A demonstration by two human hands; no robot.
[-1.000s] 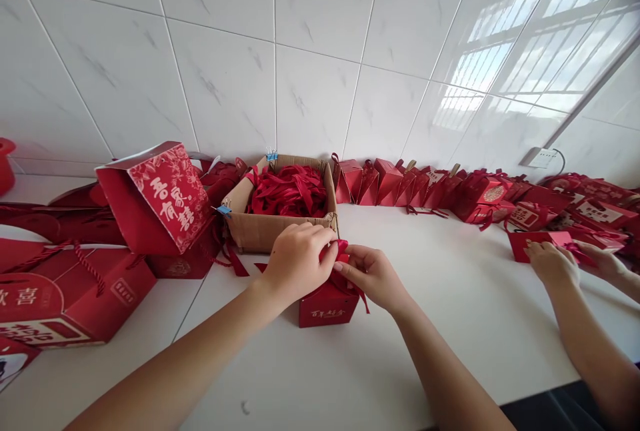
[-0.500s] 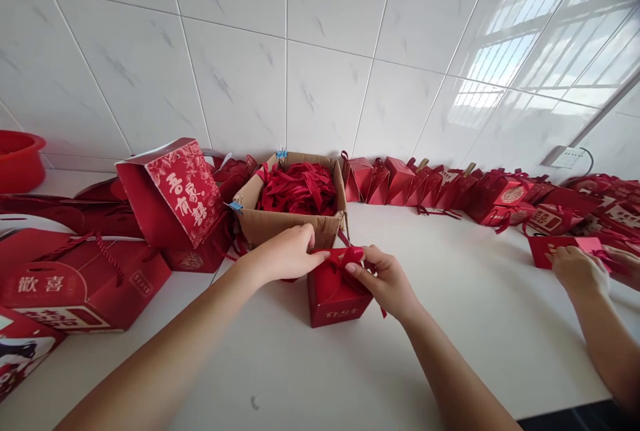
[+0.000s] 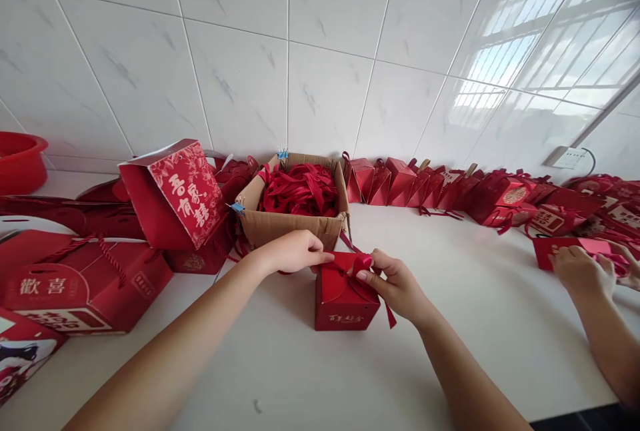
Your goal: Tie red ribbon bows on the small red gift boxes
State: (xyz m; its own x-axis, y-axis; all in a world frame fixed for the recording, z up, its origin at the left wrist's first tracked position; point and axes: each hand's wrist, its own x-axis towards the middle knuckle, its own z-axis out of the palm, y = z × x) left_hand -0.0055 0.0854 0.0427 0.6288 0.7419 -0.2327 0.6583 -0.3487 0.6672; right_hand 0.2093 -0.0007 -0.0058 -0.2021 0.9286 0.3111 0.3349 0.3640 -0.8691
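A small red gift box [image 3: 347, 311] with gold lettering stands upright on the white table in front of me. Dark red ribbon [image 3: 361, 263] crosses its top and forms a loop there. Thumb and forefinger of my right hand [image 3: 400, 284] pinch the loop at the box's right edge, and a ribbon tail hangs below them. At the top left of the box, my left hand [image 3: 300, 251] is closed in a pinch on ribbon, most of it hidden by the fingers. Just behind, a cardboard box [image 3: 280, 228] holds a heap of loose red ribbons [image 3: 300, 190].
Red gift boxes [image 3: 400, 181] line the tiled wall on the right. Larger red boxes [image 3: 115, 284] crowd the left, near a red basin [image 3: 23, 163]. At far right another person's hands [image 3: 585, 271] work on a red box with pink ribbon. A wall socket [image 3: 567, 156] is behind.
My right hand has moved slightly right with the ribbon loop, and my left hand stays by the box's left side. The gift box appears a little further right.
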